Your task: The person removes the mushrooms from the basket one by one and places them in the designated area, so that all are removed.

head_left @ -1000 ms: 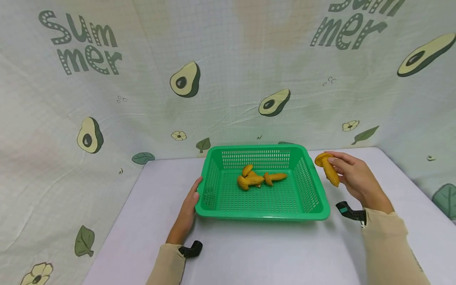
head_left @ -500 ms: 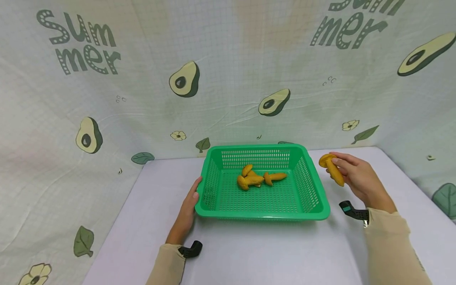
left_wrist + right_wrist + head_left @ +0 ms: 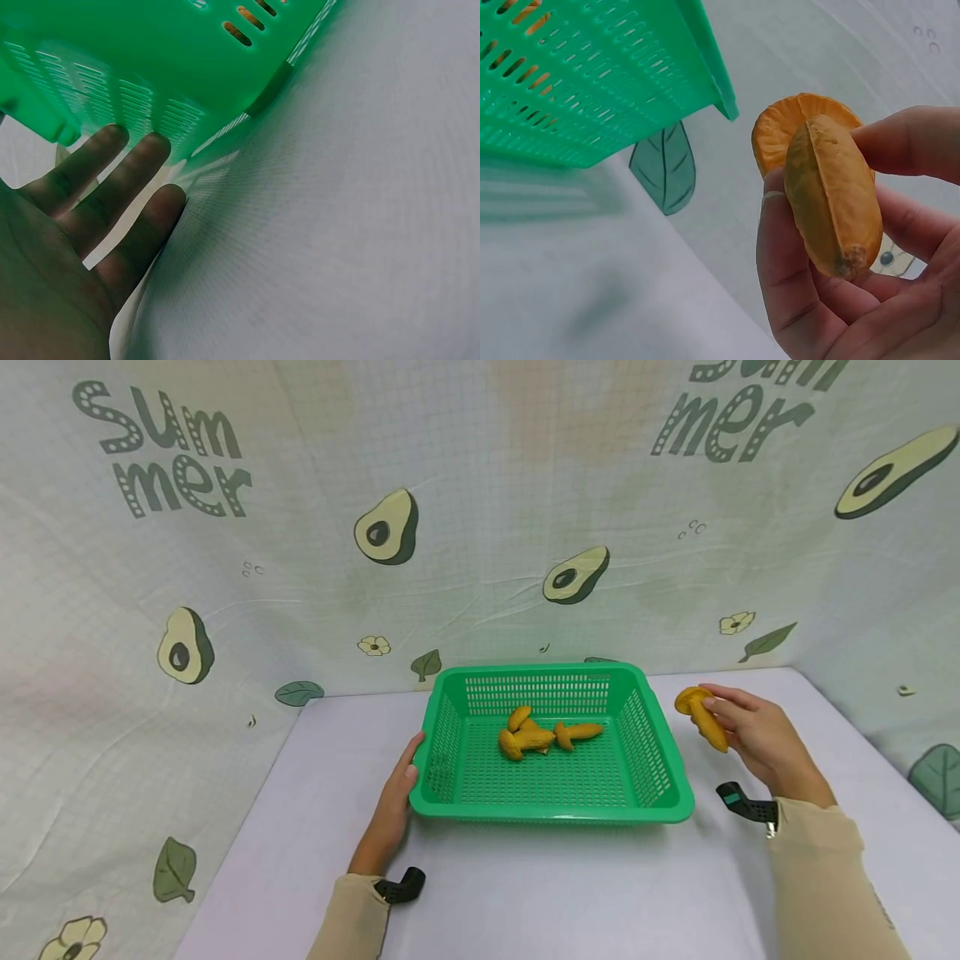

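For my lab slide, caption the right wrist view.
The right hand pinches an ochre mushroom, stem end toward the camera, apart from a green perforated basket.

The basket (image 3: 551,814) sits on the tabletop (image 3: 555,893), before the cloth (image 3: 480,527), with mushrooms (image 3: 534,740) inside (around its middle). Left fingers (image 3: 116,187) lie at its left side; right fingers (image 3: 784,262) hold another mushroom (image 3: 832,195) to its right.

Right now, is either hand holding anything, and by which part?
The right hand pinches a mushroom by its stem, near the cap. The left hand touches the green basket's side.
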The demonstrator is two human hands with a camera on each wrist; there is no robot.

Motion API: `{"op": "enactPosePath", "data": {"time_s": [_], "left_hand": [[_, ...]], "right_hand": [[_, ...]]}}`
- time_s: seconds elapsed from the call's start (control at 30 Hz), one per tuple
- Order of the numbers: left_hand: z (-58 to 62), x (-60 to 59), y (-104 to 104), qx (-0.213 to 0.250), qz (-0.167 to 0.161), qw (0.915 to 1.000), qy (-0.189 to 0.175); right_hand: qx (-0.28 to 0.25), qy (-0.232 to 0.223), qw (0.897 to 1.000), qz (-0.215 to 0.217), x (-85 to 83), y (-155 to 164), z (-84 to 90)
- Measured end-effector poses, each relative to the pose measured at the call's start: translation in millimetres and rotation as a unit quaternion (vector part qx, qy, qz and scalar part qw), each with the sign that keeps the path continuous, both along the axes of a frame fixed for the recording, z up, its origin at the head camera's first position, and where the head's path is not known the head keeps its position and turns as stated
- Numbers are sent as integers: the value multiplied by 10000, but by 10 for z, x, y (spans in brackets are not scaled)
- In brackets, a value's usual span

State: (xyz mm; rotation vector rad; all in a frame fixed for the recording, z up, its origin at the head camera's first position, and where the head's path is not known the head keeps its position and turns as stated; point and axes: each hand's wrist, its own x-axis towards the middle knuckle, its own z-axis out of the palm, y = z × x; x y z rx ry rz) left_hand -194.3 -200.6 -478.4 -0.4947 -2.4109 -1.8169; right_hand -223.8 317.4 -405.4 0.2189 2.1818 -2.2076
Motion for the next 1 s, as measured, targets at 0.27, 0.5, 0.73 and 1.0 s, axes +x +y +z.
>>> {"op": "enactPosePath", "data": {"time_s": [0.27, 0.5, 0.73, 1.0], "left_hand": [[-13, -1, -7, 26, -2, 10000, 19], [-18, -6, -4, 78, -33, 10000, 15], [-22, -9, -5, 69, -34, 10000, -2], [-15, -13, -2, 76, -27, 10000, 7]], "right_hand": [[151, -229, 9996, -114, -40, 14, -71], [89, -341, 9992, -194, -55, 60, -126], [713, -448, 9962, -235, -69, 83, -180], [1213, -431, 9914, -245, -73, 93, -234]]}}
